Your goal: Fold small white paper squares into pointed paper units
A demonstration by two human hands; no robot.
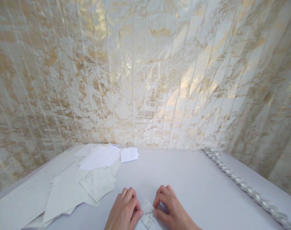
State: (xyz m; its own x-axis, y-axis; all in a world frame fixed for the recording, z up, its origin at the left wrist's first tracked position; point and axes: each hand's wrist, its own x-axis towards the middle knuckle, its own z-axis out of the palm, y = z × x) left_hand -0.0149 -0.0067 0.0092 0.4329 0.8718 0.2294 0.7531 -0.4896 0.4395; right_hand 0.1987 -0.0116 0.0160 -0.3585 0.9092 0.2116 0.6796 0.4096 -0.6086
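Observation:
A small folded piece of white printed paper [147,213] lies on the white table [184,179] at the bottom middle. My left hand [124,210] has curled fingers and pinches the paper's left side with thumb and fingertip. My right hand [170,209] is also curled, and its fingertips press on the paper's right edge. The lower part of the paper runs out of view below the frame.
Loose white sheets [97,159] and printed sheets [98,183] lie scattered on the left of the table. A long folded paper chain [243,183] runs along the right side. A gold and white patterned wall [145,73] stands right behind the table.

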